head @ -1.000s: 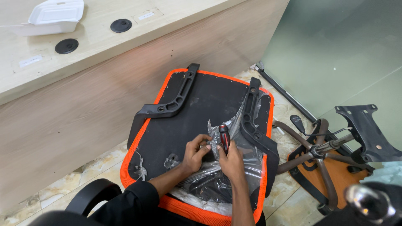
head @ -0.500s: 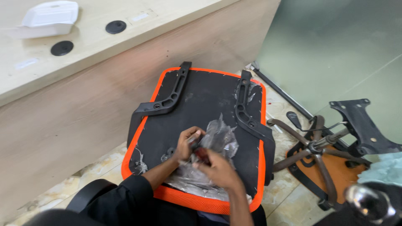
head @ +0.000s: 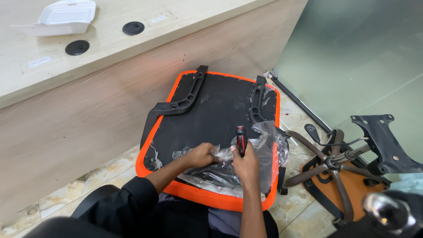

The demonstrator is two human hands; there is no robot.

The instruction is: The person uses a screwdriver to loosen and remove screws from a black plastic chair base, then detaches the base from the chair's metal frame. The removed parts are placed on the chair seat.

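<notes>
An upturned chair seat (head: 211,110), black underneath with an orange mesh edge, rests across my lap with two black armrest brackets (head: 183,97) bolted on. My right hand (head: 245,164) grips a red and black screwdriver (head: 241,140) upright and also pinches crumpled clear plastic wrap (head: 224,172). My left hand (head: 200,155) is closed on the same plastic wrap, just left of the right hand. The plastic covers the seat's near right part.
A wooden desk panel (head: 88,128) rises to the left, with a white foam box (head: 66,17) on top. On the tiled floor at right lie a chair base with gas cylinder (head: 335,163), a black mounting plate (head: 383,141) and a long dark rod (head: 299,103).
My hands moved from the seat's middle toward its near edge. The screwdriver has come back into sight, held upright in my right hand. The view shifted slightly.
</notes>
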